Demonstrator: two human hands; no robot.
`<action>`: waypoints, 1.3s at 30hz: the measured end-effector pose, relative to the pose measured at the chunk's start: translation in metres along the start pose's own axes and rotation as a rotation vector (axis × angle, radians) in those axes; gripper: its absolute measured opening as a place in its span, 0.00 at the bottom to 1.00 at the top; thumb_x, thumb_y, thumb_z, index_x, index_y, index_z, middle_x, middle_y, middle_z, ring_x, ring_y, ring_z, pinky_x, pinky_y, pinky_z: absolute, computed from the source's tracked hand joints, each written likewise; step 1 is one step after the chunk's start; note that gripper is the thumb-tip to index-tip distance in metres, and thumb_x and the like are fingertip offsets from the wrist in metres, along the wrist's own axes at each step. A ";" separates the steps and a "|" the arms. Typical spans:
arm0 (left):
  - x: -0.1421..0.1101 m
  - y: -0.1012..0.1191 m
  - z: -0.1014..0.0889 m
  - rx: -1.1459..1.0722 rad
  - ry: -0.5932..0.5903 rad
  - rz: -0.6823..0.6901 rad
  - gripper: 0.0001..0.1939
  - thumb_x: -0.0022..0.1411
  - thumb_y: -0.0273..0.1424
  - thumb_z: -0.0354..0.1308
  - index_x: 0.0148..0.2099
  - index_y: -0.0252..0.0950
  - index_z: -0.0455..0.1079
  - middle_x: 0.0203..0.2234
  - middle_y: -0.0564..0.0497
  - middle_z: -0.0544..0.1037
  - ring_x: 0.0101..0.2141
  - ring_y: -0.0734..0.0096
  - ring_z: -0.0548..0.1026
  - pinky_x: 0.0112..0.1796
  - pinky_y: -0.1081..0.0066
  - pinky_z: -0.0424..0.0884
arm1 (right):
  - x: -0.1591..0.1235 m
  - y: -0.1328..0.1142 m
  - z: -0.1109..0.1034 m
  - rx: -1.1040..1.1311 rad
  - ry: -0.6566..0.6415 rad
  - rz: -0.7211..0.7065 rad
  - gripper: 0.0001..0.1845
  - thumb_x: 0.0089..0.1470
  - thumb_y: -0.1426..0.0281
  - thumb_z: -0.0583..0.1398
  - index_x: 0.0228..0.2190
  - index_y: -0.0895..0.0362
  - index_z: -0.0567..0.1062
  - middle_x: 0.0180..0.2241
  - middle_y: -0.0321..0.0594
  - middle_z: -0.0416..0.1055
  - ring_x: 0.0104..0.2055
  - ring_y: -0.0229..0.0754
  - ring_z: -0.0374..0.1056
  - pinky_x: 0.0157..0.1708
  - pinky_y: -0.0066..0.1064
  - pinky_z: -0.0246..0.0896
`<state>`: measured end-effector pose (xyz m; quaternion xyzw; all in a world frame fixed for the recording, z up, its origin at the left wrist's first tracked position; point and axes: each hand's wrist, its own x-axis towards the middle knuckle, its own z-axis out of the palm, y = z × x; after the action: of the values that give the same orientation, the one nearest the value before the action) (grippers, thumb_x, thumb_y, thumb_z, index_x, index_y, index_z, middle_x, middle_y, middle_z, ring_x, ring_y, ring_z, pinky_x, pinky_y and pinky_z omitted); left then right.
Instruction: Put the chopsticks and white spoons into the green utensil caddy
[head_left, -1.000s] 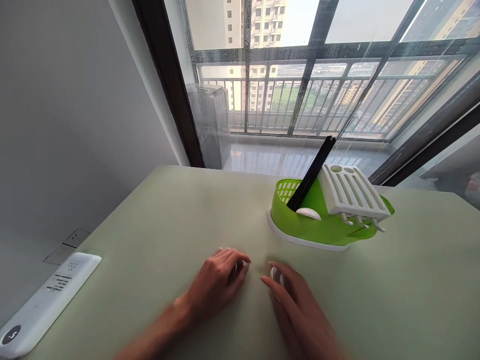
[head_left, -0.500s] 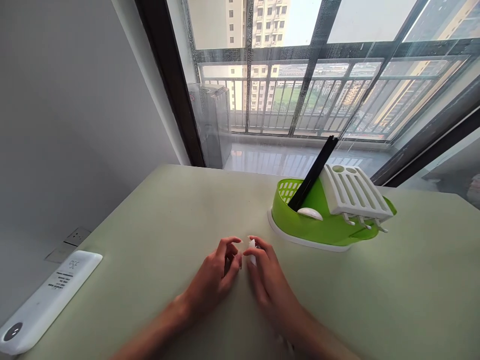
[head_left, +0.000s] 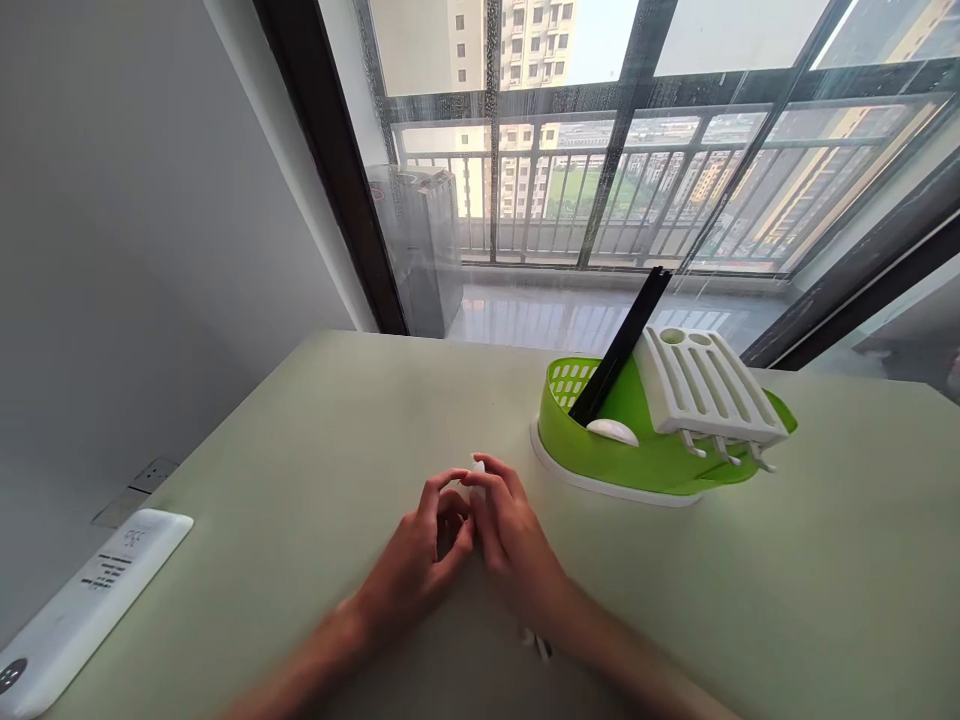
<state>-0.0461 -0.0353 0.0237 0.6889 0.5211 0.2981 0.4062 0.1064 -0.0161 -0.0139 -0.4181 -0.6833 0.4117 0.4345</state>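
My right hand (head_left: 514, 535) pinches a small white piece (head_left: 478, 467); only its tip shows above the fingers, so its kind cannot be made out. Curled inward, my left hand (head_left: 427, 540) has its fingertips against those of my right hand, by the lower part of the piece. What sits between the left fingertips is hidden. Both hands are just over the pale green tabletop (head_left: 360, 430). A few small white and dark parts (head_left: 536, 643) lie beside my right forearm, partly covered by it.
To the right stands a green and white holder (head_left: 622, 458) with a slotted top and hooks. A black strip (head_left: 622, 345) leans inside it. A white device with a display (head_left: 105, 590) lies at the left edge. Beyond the table are a wall and a large window.
My hands have come together; the fingertips were apart before. My right hand has moved left with the white piece. The small parts by the right forearm now show more.
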 end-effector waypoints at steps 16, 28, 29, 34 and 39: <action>0.001 0.002 0.002 0.037 0.040 -0.008 0.23 0.72 0.38 0.51 0.65 0.43 0.51 0.30 0.57 0.73 0.29 0.73 0.71 0.32 0.73 0.68 | -0.002 -0.002 -0.011 0.080 -0.087 0.013 0.21 0.68 0.71 0.48 0.58 0.50 0.69 0.70 0.44 0.52 0.69 0.40 0.55 0.66 0.39 0.54; 0.001 0.001 0.001 0.099 0.100 -0.022 0.26 0.70 0.41 0.54 0.66 0.42 0.54 0.28 0.58 0.72 0.26 0.74 0.71 0.30 0.74 0.68 | -0.001 -0.014 -0.018 0.252 -0.148 0.043 0.20 0.71 0.65 0.47 0.60 0.47 0.66 0.71 0.37 0.52 0.71 0.37 0.49 0.70 0.37 0.47; 0.001 0.002 0.001 0.101 0.104 -0.019 0.26 0.70 0.41 0.54 0.65 0.42 0.55 0.28 0.58 0.72 0.26 0.74 0.71 0.29 0.74 0.68 | -0.001 -0.013 -0.018 0.256 -0.145 0.041 0.20 0.71 0.65 0.47 0.60 0.47 0.66 0.70 0.37 0.52 0.71 0.37 0.50 0.69 0.37 0.48; 0.001 0.004 0.001 0.088 0.106 -0.031 0.26 0.69 0.42 0.55 0.65 0.41 0.56 0.30 0.56 0.73 0.26 0.74 0.71 0.29 0.74 0.69 | -0.002 -0.010 -0.018 0.241 -0.120 0.031 0.20 0.70 0.69 0.47 0.58 0.46 0.67 0.70 0.37 0.55 0.69 0.38 0.55 0.67 0.37 0.53; 0.000 0.001 0.001 0.060 0.091 -0.053 0.26 0.69 0.42 0.55 0.65 0.42 0.55 0.33 0.55 0.75 0.27 0.74 0.70 0.29 0.73 0.69 | -0.002 -0.009 -0.016 0.216 -0.097 0.004 0.22 0.67 0.72 0.48 0.58 0.48 0.67 0.69 0.40 0.57 0.69 0.40 0.55 0.67 0.39 0.53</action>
<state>-0.0448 -0.0351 0.0247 0.6725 0.5655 0.3027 0.3691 0.1197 -0.0179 -0.0013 -0.3496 -0.6544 0.5036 0.4426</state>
